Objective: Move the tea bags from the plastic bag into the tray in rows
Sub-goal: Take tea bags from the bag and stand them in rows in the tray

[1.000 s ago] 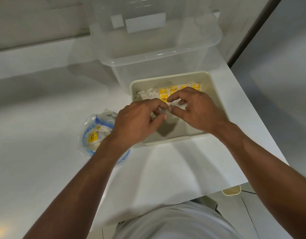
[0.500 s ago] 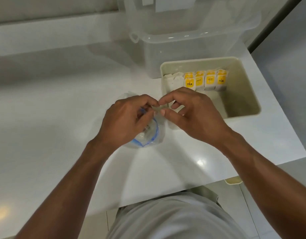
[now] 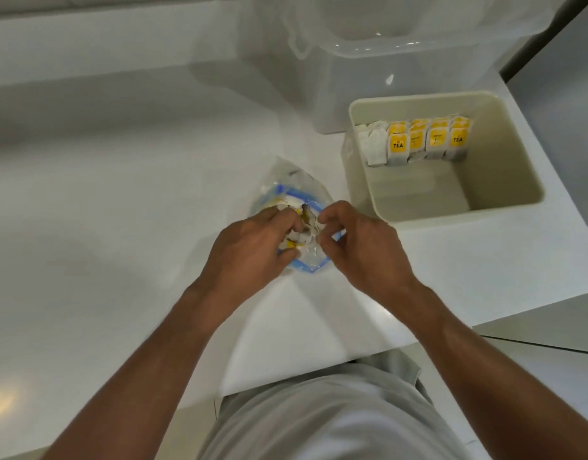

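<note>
Plainly, both hands worked at the plastic bag [image 3: 294, 194] on the counter, centre frame.
Head view: the left hand [image 3: 249, 250] curled round loose tea bags [image 3: 297, 235] in its mouth, and the right hand [image 3: 362, 247] seemed to pinch the blue rim. They looked light, limp and tearable, best taken by the yellow tags. A neat row [image 3: 432, 141] stood in the tray [image 3: 505, 200], upper right.

Fig.: single view, head-worn wide-angle cam. Looks fwd & steeply down over wearer's torso onto counter [image 3: 120, 227]. Close range: left hand [image 3: 249, 250], right hand [image 3: 362, 247] near ctr; tray [image 3: 458, 215] upper right, clear bin [image 3: 402, 78] at top edge.
</note>
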Available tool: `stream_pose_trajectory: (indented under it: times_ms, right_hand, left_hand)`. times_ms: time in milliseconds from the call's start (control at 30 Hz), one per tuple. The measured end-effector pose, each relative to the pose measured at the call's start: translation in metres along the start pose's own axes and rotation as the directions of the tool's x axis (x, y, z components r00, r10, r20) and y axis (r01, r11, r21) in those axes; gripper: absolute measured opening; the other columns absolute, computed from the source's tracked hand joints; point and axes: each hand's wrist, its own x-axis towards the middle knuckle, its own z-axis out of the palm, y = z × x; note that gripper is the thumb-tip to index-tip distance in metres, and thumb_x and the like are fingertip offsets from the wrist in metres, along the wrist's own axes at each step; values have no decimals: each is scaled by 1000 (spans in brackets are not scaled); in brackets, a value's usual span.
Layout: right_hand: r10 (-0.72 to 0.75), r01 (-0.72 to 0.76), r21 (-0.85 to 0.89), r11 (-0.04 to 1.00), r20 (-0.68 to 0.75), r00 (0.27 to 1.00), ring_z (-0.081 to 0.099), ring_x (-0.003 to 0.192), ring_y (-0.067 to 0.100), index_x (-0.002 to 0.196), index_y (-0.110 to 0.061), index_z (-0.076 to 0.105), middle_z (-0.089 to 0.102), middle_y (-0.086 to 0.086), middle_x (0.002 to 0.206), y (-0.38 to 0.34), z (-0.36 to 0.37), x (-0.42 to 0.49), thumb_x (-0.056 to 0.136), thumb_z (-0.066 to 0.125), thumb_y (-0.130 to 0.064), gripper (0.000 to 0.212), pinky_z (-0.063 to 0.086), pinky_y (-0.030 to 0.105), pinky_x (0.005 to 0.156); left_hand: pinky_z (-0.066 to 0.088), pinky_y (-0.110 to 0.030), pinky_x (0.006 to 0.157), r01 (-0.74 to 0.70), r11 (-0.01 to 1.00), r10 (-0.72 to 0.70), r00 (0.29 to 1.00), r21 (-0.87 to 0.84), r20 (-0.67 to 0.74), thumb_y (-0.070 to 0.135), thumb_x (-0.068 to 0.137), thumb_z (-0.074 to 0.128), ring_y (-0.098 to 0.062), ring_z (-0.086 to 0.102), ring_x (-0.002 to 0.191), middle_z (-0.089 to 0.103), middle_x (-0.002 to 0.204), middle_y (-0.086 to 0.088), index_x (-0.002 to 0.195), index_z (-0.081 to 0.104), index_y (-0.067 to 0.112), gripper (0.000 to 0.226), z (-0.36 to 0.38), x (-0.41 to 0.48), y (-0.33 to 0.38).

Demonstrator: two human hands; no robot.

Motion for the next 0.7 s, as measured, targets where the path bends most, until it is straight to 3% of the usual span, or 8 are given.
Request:
stream_pose_trajectory:
  times_ms: [167,300,400,500,700]
  right_hand:
    - [73,-55,-212,976,78,994,68,78,23,125,-33,49,67,-14,105,6,19,-16,88,60,-40,39,51,31,64]
    - [70,-10,-339,941,167,983,66,86,19,140,-33,36,62,-13,120,2,19,-13,93,52,-45,51,37,24,63]
    - [73,-10,-329,944,181,981,65,87,18,138,-31,37,61,-14,119,1,15,-6,92,53,-45,51,33,23,63]
    - [84,-43,-249,967,155,984,65,85,18,130,-34,45,64,-14,109,2,11,-4,89,58,-42,44,42,25,64]
    - [94,-93,-12,996,26,995,64,78,7,109,-38,63,68,-20,86,6,7,5,90,59,-46,21,47,24,65]
  left_hand:
    - [54,-37,58,39,993,-40,999,110,9,33,70,84,-28,66,75,59,111,-1,118,58,22,55,21,-12,-3]
    - [57,-40,59,91,990,-93,996,105,15,34,67,87,-31,65,72,56,112,-9,124,55,21,67,29,-9,-3]
    - [57,-39,62,100,993,-103,994,70,46,34,69,86,-31,66,75,54,117,-10,129,54,20,69,27,-7,-1]
    - [56,-37,69,94,996,-94,994,-2,62,33,77,81,-30,67,81,55,120,-6,129,60,24,56,17,-4,0]
    - [55,-36,69,100,994,-101,994,-44,-37,19,81,76,-26,67,82,68,96,0,113,71,24,32,6,7,-4]
